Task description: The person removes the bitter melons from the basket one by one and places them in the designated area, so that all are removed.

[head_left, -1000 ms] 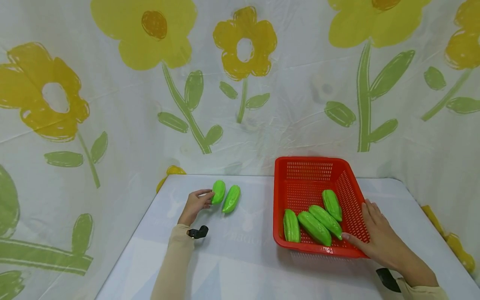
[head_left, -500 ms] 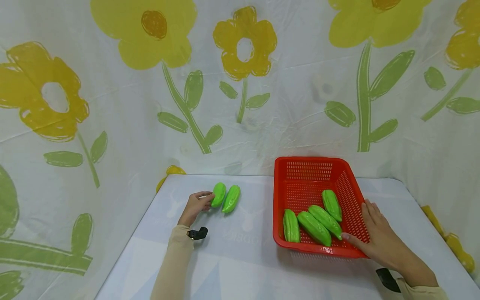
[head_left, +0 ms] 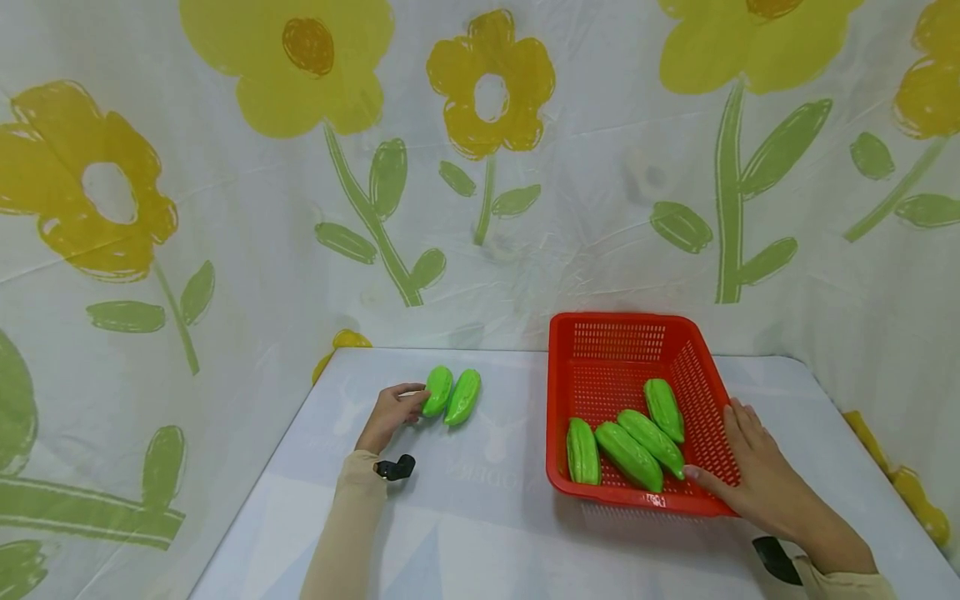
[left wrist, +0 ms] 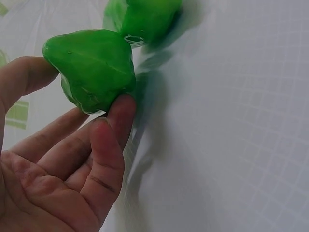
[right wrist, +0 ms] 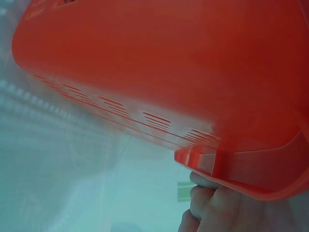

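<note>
In the head view, two bright green ridged fruits lie side by side at the table's back left. My left hand point(head_left: 393, 414) pinches the left green ridged fruit point(head_left: 437, 393) between thumb and fingertips. In the left wrist view, this fruit's angular end point(left wrist: 96, 67) faces the camera, with fingertips against its underside. The other ridged fruit point(head_left: 462, 397) lies right beside it. My right hand point(head_left: 772, 475) rests on the right rim of a red plastic basket point(head_left: 557, 400), fingers extended along it and thumb over the front corner. In the right wrist view, fingers point(right wrist: 215, 205) show beyond the rim.
Several similar green fruits point(head_left: 630, 454) lie inside the basket, mostly toward its front. The white table point(head_left: 480, 533) ends at the back against a flower-printed curtain point(head_left: 585, 208), which also hangs along both sides.
The fruit at my left hand has shifted slightly toward the front of the table, with my fingers staying on it. My right hand and the basket have not moved.
</note>
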### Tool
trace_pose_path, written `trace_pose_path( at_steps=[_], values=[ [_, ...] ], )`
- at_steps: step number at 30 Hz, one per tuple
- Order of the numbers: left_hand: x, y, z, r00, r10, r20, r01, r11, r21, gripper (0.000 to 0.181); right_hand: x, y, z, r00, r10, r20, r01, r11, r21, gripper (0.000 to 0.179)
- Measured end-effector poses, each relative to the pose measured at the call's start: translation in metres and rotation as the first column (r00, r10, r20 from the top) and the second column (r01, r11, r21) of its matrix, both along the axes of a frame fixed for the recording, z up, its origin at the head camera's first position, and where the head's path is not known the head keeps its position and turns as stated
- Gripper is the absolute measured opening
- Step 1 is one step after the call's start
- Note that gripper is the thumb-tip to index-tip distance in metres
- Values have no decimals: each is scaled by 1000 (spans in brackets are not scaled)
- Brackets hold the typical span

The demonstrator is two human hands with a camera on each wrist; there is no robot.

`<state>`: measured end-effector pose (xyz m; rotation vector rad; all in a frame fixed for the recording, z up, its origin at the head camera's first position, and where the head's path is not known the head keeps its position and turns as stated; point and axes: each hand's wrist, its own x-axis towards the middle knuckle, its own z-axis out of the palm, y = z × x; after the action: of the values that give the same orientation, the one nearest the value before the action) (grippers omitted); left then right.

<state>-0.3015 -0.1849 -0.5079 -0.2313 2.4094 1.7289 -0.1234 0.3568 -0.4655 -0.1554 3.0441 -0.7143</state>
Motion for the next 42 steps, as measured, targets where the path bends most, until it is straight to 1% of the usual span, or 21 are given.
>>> trace_pose_path(
  at_steps=[6,13,27,33,36,42],
  values=[
    [1,1,0,1000,-10,-5,10,1000,-9,47,0,0,-1,1000,0,5,0,1000,-4,126],
    [-1,1,-3,1000,-26,-15,26,1000,-12,47,1,1,1,1000,4,2,-4,1000,-6,124],
    [2,4,-2,999,-42,-27,40,998,-52,47,-1,1,1,1000,0,7,-1,999,37,126],
    [2,4,-3,996,-76,-45,74,996,-48,48,-1,2,1,1000,2,5,-3,999,35,126],
    [2,3,-5,996,-83,-44,80,995,-53,49,-1,2,1,1000,3,2,-3,999,36,125],
    [2,2,-6,996,-81,-38,77,992,-98,51,-1,1,1,1000,2,5,-2,999,32,125]
  ],
)
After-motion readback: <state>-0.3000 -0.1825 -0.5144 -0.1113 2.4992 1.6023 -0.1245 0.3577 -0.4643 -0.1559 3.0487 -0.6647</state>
